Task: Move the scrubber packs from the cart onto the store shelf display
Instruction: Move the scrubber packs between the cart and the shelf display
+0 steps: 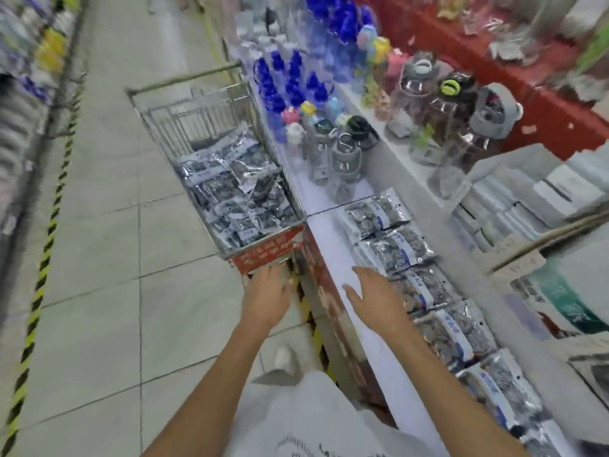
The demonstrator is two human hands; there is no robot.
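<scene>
L hand (268, 293) open, at cart (263, 250) 11 o'clock, prob steadying | R hand (372, 296) open, empty over shelf (333, 232) by scrubber packs (395, 247), row 1-5 o'clock

The single head view looks steeply down and forward from close above, shelf (333, 232) right, cart (211, 133) left.

Silver scrubber packs (389, 249) (blue labels)

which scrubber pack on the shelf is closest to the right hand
The third scrubber pack from the far end of the row; the right hand is right beside it.
</scene>
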